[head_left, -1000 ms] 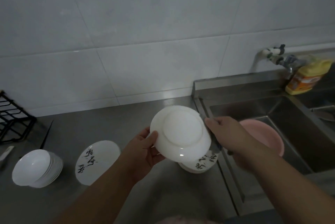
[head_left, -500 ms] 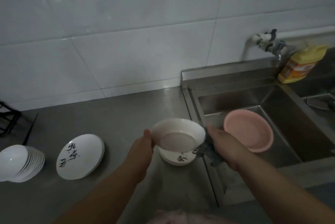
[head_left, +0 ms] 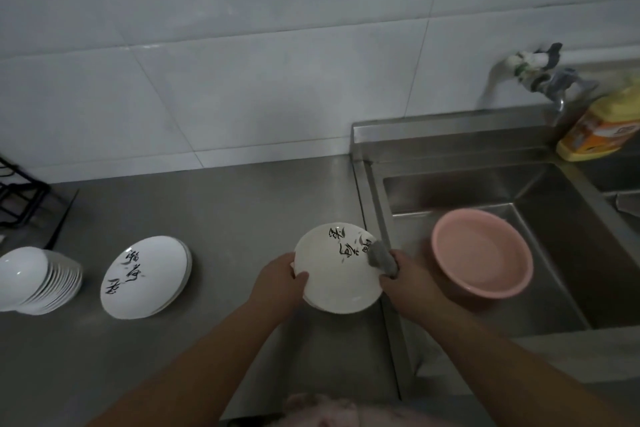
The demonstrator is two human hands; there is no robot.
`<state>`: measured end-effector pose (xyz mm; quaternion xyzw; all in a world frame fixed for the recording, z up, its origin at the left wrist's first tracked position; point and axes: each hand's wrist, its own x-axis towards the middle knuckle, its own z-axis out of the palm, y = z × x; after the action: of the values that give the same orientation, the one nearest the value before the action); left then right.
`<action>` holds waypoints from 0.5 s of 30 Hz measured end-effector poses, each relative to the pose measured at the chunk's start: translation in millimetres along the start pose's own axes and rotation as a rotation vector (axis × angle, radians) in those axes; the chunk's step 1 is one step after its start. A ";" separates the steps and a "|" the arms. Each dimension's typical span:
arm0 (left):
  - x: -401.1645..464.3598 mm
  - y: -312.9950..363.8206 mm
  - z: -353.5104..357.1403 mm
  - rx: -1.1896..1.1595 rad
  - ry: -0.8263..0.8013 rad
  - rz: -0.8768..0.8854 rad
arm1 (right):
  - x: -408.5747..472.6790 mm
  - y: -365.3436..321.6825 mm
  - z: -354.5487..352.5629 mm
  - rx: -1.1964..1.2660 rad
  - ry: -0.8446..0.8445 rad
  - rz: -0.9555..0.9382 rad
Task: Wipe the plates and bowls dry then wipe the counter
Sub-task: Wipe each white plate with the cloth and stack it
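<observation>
A white plate with black brush writing point(head_left: 334, 271) faces up just left of the sink edge, over at least one other plate whose rim shows beneath. My left hand point(head_left: 278, 283) grips its left rim, thumb on top. My right hand point(head_left: 403, 283) holds a grey cloth point(head_left: 381, 258) against the plate's right rim. On the steel counter point(head_left: 225, 212), a second stack of written plates point(head_left: 145, 276) lies to the left. A leaning row of white bowls point(head_left: 38, 279) sits at the far left.
A pink plastic basin point(head_left: 481, 255) sits in the steel sink point(head_left: 554, 253) at the right. A tap point(head_left: 540, 75) and a yellow detergent bottle point(head_left: 601, 122) stand behind the sink. A black wire rack point(head_left: 17, 194) is at the back left, against the tiled wall.
The plate was held up with its underside toward me, then tilted and came down. Now it faces up over the plates by the sink, with the cloth on its right rim.
</observation>
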<state>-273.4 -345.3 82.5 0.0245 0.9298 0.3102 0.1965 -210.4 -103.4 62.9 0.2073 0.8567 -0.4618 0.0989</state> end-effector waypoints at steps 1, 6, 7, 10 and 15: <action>2.2 -1.0 3.7 0.011 0.006 -0.003 | 2.7 1.6 1.4 -0.015 -0.006 -0.003; 8.7 -6.2 14.3 0.082 0.041 -0.013 | 16.2 8.1 4.8 -0.063 -0.007 -0.021; 9.9 -7.1 15.5 0.105 0.041 -0.015 | 18.0 8.8 5.8 -0.072 -0.009 -0.024; 13.7 -8.5 18.0 0.157 0.051 -0.022 | 22.9 12.1 9.3 -0.073 0.003 -0.029; 19.8 -7.2 20.1 0.261 0.058 -0.047 | 27.6 12.8 10.2 -0.110 0.016 -0.041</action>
<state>-283.4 -336.4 56.7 0.0193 0.9679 0.1823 0.1721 -229.6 -98.4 37.7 0.1878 0.8857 -0.4141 0.0937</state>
